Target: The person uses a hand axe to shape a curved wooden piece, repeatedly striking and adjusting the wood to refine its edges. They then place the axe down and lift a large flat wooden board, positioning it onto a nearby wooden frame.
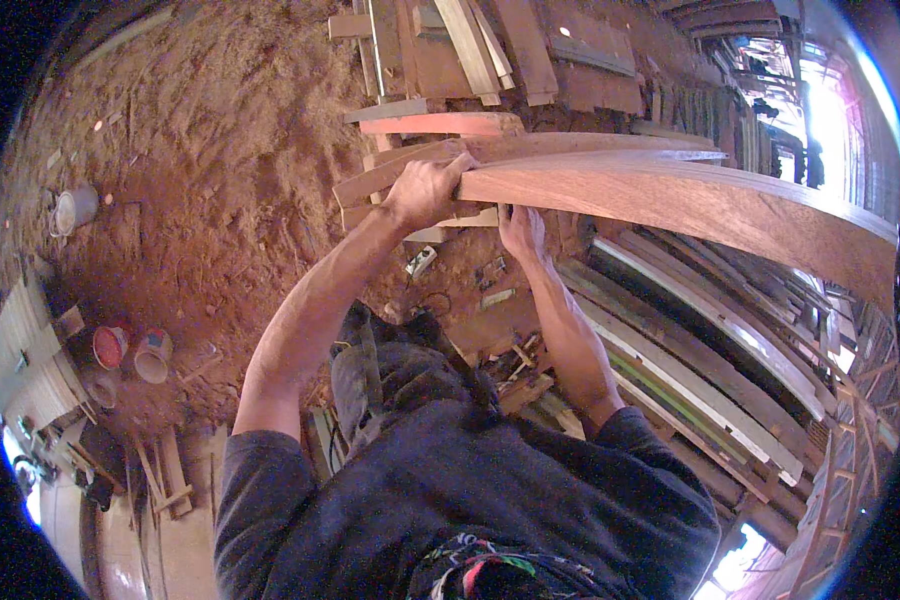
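A long, thick wooden board (670, 190) with reddish-brown grain stretches from the middle of the view out to the right, its edges bent by the lens. My left hand (432, 190) is closed over the near-left end of this board, knuckles up. Further along, my right hand (523, 230) grips the lower edge from below, with its fingertips hidden behind the wood. Beneath and behind the board lie other timber pieces, among them a plank with an orange-red face (440, 124) and a short pale-brown piece (365, 185) beside my left hand.
Long planks (700, 370) lie stacked on the right, with more timber (525, 55) at the far side. Sawdust-covered ground (220, 150) spreads out on the left. A white bucket (75, 210), a red-rimmed bucket (111, 347) and a small power socket block (421, 262) sit on it.
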`<action>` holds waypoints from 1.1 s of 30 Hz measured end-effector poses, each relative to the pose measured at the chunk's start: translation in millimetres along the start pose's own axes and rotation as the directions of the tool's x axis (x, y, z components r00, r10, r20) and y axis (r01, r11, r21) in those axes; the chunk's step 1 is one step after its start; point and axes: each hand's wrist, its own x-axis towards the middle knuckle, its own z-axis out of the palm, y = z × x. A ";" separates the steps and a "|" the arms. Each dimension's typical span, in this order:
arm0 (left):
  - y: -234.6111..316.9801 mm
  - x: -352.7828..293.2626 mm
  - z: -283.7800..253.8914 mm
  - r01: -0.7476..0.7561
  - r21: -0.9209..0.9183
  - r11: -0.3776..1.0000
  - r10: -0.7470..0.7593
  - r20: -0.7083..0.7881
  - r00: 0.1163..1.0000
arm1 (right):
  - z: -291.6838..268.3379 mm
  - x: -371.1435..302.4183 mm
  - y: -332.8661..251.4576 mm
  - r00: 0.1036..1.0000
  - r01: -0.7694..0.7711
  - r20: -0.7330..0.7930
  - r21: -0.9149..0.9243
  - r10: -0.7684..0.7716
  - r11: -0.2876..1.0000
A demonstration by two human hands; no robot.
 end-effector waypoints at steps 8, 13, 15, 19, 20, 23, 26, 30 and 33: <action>-1.1 0.4 1.6 -0.028 -0.036 0.999 0.028 -0.003 1.000 | 19.2 -1.8 17.0 0.976 0.113 -0.180 -0.070 -0.124 0.991; -6.8 0.4 2.0 -0.066 -0.001 0.998 0.066 -0.027 0.997 | 13.1 0.4 10.1 0.994 0.064 -0.090 -0.060 -0.069 0.996; -2.8 0.1 -1.6 -0.075 -0.003 0.997 0.074 -0.029 0.997 | 13.1 -2.3 4.5 0.992 0.055 -0.108 -0.093 -0.065 0.994; 2.4 -1.0 -6.2 -0.073 -0.025 0.997 0.072 -0.014 0.997 | 8.1 -8.2 -5.5 0.977 0.092 -0.190 -0.036 -0.097 0.995; 2.2 -0.1 -5.7 -0.096 -0.036 0.995 0.095 -0.035 0.995 | 7.0 -8.2 -6.4 0.974 0.103 -0.201 -0.038 -0.109 0.994; -1.3 -0.8 -2.8 -0.076 -0.043 0.996 0.075 -0.011 0.997 | 5.6 -12.8 -14.6 0.969 0.109 -0.214 -0.065 -0.120 0.992; 3.6 0.1 -7.3 -0.048 -0.002 0.999 0.048 0.002 0.999 | 0.1 -15.7 -27.3 0.959 0.143 -0.244 -0.014 -0.142 0.990; 9.9 -1.7 -5.1 -0.059 -0.041 0.997 0.056 -0.073 0.996 | 1.7 -18.7 -36.7 0.964 0.136 -0.228 -0.006 -0.134 0.991; 12.2 -2.3 -6.2 -0.031 -0.025 0.999 0.029 -0.069 0.997 | -4.4 -23.6 -51.1 0.934 0.230 -0.267 -0.055 -0.236 0.972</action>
